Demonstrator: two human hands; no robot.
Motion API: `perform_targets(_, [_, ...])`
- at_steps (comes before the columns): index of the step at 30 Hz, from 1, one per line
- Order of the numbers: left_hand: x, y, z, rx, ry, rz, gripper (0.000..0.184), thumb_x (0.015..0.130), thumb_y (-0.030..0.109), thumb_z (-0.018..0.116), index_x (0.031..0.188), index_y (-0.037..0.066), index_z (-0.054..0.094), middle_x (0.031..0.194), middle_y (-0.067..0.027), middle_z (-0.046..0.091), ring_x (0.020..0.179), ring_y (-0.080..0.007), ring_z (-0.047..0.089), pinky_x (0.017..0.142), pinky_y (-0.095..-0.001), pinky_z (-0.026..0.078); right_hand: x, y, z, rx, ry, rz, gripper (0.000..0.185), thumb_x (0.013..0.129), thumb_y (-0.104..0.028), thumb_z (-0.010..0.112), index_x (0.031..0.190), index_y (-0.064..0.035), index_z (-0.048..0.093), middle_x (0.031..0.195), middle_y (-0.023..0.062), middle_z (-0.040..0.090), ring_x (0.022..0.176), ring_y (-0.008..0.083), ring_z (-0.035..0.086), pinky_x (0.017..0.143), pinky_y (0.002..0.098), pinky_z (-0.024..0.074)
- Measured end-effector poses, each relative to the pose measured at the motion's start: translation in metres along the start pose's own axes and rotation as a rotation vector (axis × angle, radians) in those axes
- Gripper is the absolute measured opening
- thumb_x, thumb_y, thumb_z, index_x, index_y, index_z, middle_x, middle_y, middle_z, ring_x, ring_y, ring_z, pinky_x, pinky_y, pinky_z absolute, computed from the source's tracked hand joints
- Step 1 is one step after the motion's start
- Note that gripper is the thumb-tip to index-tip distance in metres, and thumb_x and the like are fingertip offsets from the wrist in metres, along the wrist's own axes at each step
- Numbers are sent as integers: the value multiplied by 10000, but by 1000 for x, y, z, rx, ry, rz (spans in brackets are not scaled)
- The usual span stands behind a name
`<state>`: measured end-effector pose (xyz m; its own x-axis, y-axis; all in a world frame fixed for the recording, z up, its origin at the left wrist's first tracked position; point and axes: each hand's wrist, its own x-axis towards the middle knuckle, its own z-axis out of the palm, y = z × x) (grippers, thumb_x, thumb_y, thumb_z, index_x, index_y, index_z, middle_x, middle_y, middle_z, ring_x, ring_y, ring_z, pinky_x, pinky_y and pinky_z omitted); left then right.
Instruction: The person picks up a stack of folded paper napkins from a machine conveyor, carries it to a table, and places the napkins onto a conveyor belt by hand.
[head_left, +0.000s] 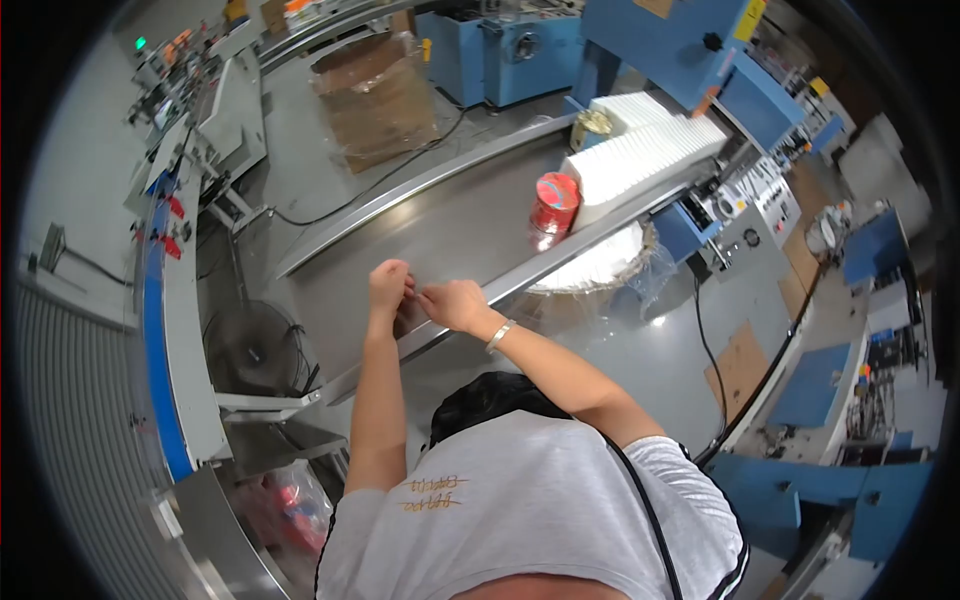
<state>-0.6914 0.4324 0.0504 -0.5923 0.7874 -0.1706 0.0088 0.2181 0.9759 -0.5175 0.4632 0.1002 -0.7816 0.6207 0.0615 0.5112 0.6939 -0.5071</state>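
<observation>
My left hand and my right hand meet above the near end of a long metal trough. Both have their fingers curled in, with the fingertips close together. Whatever lies between the fingers, if anything, is too small or hidden to make out. Farther along the trough stands a red can-shaped container, its top printed in red and blue. Against it runs a long row of stacked white pieces, and a small gold-coloured item sits beside the row.
A plastic-lined carton stands on the floor beyond the trough. Below its right edge is a round bin lined with clear plastic, holding white material. Blue machines stand at the back. A blue-edged conveyor runs along the left.
</observation>
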Motion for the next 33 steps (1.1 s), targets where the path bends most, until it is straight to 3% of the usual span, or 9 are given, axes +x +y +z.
perform_targets(4, [1,-4,-7,77,-1,33,148,893,147,575,836,33,651,624,-36,597,486,-104,527,425,-244,396,5,4,13,-64,-31,-4,363,967,-394,437,857,-126,656,755,124,688,709,360,665,628,481,520])
perform_targets(5, [10,-19,-10,82,-31,100,138,895,144,582,832,43,651,619,-25,585,493,-95,516,427,-235,389,11,21,39,-19,72,-190,347,960,-380,445,829,-127,642,727,128,677,679,358,658,600,488,507])
perform_targets(7, [-5,-3,-1,-67,-25,-23,123,910,129,602,823,55,649,633,-3,565,519,-71,492,434,-217,363,2,12,19,-85,41,-234,147,815,-176,595,720,-106,681,743,120,697,684,329,688,564,463,528])
perform_targets(9, [16,-25,-7,-88,-76,48,110,903,105,604,831,39,655,637,-7,573,501,-67,478,414,-217,362,3,15,24,-39,194,-307,302,875,-256,513,661,-118,676,679,160,668,658,359,671,574,465,524])
perform_targets(10, [14,-19,-6,-2,-72,141,107,901,95,604,832,28,652,636,-11,573,489,-69,473,397,-221,350,2,9,19,96,118,-122,391,921,-319,460,663,-117,674,689,172,667,654,371,663,579,477,520])
perform_targets(12, [4,-2,-3,61,-110,86,114,920,72,571,828,17,611,625,-26,560,463,-72,465,368,-216,352,-1,4,9,107,92,-65,396,933,-366,484,735,-80,671,678,174,656,636,390,640,579,491,505])
perform_targets(16, [2,-3,-4,94,-128,37,135,945,113,547,853,29,598,620,-17,553,451,-64,458,366,-208,346,-1,27,3,297,150,-270,328,925,-366,518,832,-90,668,785,140,682,743,379,646,652,486,511])
perform_targets(25, [-9,11,1,62,-97,-48,140,957,133,541,872,31,585,609,-9,536,432,-69,462,375,-216,368,-8,126,-54,211,447,159,326,890,-366,557,792,-79,676,719,160,664,704,376,647,667,490,501])
perform_targets(33, [7,-10,-3,82,-78,30,163,947,145,547,845,30,603,600,-15,543,406,-72,444,364,-216,345,-15,112,-58,60,427,206,315,893,-379,564,780,-105,671,658,133,645,658,351,640,613,468,486])
